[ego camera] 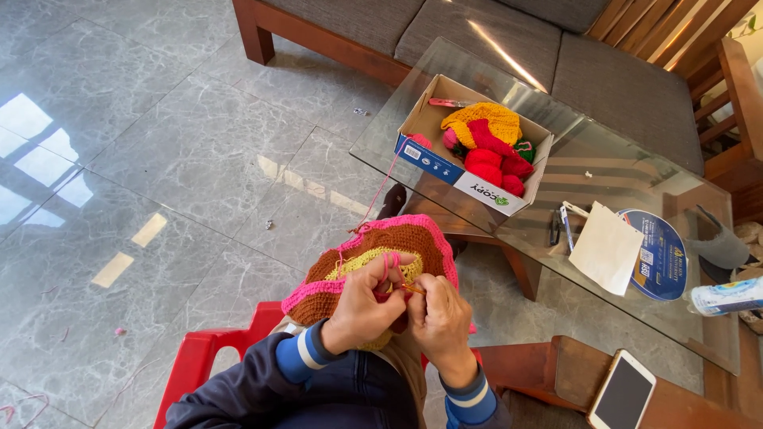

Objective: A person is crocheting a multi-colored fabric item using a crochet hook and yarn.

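A red plastic chair (199,357) shows at seven o'clock, under the person. The left hand (362,310) grips the round crocheted piece in pink, brown and yellow bands (373,262) on the lap, pink yarn looped over its curled fingers. The right hand (439,322) has its fingers pinched on a slim crochet hook (410,288) at the piece's edge. Several rings look finished and the pink border seems in hand; how much is left I cannot tell. The pink strand (380,189) runs toward one o'clock into an open cardboard box of red, pink and orange yarn (477,147) on the glass bench (604,167). At four o'clock lies a white smartphone (623,391). Nothing blocks the hands.
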